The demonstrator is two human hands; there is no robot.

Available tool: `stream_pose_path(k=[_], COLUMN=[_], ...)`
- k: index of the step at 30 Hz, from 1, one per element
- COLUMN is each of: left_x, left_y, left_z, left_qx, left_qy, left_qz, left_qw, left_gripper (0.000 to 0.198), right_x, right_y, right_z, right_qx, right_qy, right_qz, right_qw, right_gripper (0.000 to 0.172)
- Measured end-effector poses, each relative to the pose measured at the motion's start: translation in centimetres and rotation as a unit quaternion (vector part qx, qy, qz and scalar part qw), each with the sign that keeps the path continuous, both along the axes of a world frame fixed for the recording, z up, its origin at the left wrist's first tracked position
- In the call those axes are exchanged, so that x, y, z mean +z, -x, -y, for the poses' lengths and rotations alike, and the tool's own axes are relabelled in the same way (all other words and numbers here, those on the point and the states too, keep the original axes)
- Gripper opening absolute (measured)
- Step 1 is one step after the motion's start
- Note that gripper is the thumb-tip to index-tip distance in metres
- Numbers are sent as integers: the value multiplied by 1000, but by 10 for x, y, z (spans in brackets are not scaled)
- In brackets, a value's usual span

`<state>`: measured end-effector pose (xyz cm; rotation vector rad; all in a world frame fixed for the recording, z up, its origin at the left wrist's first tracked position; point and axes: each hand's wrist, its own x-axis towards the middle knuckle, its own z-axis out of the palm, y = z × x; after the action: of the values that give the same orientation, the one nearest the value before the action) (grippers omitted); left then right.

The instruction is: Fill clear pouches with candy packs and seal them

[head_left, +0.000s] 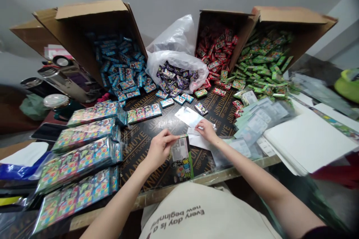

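My left hand [160, 145] pinches the top edge of a flat black-and-green printed pack [183, 158], which has a pale panel on its upper part. The pack stands near the table's front edge. To its right, my right hand [206, 130] is closed, fingertips together on a white paper slip [198, 140] lying on the table. Just behind that hand lies a shiny whitish sheet [188, 116]. A small dark candy box [201, 108] sits beyond it. Whether the slip is lifted off the table, I cannot tell.
Behind stand cartons of blue boxes [120, 63], red boxes [217, 50] and green boxes [263, 59], with a plastic bag [179, 58] of purple ones between. Wrapped packs [78, 157] are stacked left. Clear sleeves [255, 119] and white card sheets [311, 134] lie right.
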<state>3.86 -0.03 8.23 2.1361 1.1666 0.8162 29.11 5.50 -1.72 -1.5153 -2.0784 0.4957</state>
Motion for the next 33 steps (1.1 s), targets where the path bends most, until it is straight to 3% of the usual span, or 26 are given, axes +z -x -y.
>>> stream_pose_path(k=[7,15,22,24,27,30,33], left_x=[-3,-4,-8,-8,-6,-4,-2], left_y=[-3,-4,-2,-3,-3,-4,-3], left_z=[0,0,1,1,1,2,3], left_qx=[38,88,87,88,87,101,117], left_qy=[10,-5,-19,-18,-15,-2,18], left_qz=[12,32,42,46,51,62,78], left_qw=[999,996,995,995,995,993,990], left_gripper=[24,8,7,7,7,7,6], right_x=[-7,4,0,15,56,101,124], right_y=[0,-3,1,2,10,29,52], right_z=[10,20,26,22,17,16,14], right_qx=[42,89,46,17,11,96,193], right_qy=[8,2,30,34,80,194,277], right_qz=[23,56,17,-7,-132,-281,-295], right_qw=[999,994,998,999,988,935,894], right_gripper=[9,16,14,11,12,17,22])
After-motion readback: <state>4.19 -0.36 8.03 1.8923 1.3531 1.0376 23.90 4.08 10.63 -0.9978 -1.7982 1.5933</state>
